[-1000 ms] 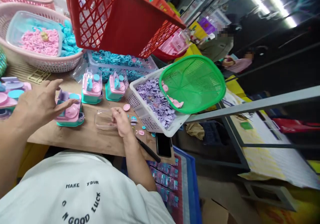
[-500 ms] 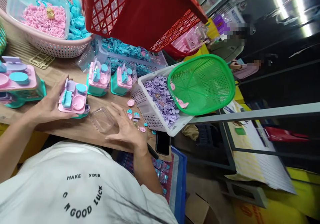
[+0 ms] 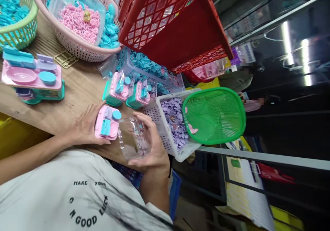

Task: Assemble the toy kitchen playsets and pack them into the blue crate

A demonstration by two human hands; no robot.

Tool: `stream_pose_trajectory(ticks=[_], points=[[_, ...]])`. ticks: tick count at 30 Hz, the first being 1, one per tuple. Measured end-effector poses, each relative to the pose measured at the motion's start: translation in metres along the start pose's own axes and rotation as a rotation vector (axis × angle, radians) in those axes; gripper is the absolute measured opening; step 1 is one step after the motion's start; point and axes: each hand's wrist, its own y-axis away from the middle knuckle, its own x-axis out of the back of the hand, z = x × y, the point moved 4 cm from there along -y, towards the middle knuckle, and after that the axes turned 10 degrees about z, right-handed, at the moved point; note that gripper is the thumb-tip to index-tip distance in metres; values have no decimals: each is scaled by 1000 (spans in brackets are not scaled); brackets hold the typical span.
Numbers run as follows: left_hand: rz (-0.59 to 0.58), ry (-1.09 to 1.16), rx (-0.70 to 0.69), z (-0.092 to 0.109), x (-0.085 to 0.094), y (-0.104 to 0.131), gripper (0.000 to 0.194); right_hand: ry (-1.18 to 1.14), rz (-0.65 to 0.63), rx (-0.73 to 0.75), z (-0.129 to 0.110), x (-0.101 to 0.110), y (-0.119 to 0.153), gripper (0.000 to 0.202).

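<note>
While the left fingers clamp a small toy set across its far and near edges, the right fingers grip a clear cover, thumb near, the others spread over the far side. So both hands are occupied here, the left hand palm to the right, the right hand palm to the left, and between them sit set and cover, side by side!

Here's the relation that counts: the toy set lies just left of the cover, right inside the left grip and with the right fingers a little farther off. Its pink top faces up, upright pieces along the left, blue disc and pink bowl along the right, and its slightly longer axis runs near to far. The cover runs near to far as well; its mouth seems to face left towards the set, though clear plastic makes that hard to call.

Moving outward over the desk, two covered sets stand together just beyond, and a larger toy set sits well apart on the left. Over to the right, a white basket of lilac parts, with a green basket tilted on its rim; at the far side, a red crate and a pink basket loaded with pieces!
</note>
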Motion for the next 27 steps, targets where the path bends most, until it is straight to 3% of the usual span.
stream_pose_trajectory(ticks=[3,6,10,16,20,27], points=[[45,26,-19,11,-16,1,119,104,2,71,-35,-7,-19,109],[90,80,-65,16,-24,2,113,236,-39,105,-46,-23,-33,99],[97,103,-91,14,-25,4,107,315,-131,118,-45,-38,-36,97],[31,153,-25,12,-25,2,107,367,-177,113,-48,-41,-38,101],[81,156,-83,17,-22,0,98,305,-168,129,-43,-39,-39,101],[71,140,-80,13,-26,3,108,307,-147,122,-34,-38,-32,100]])
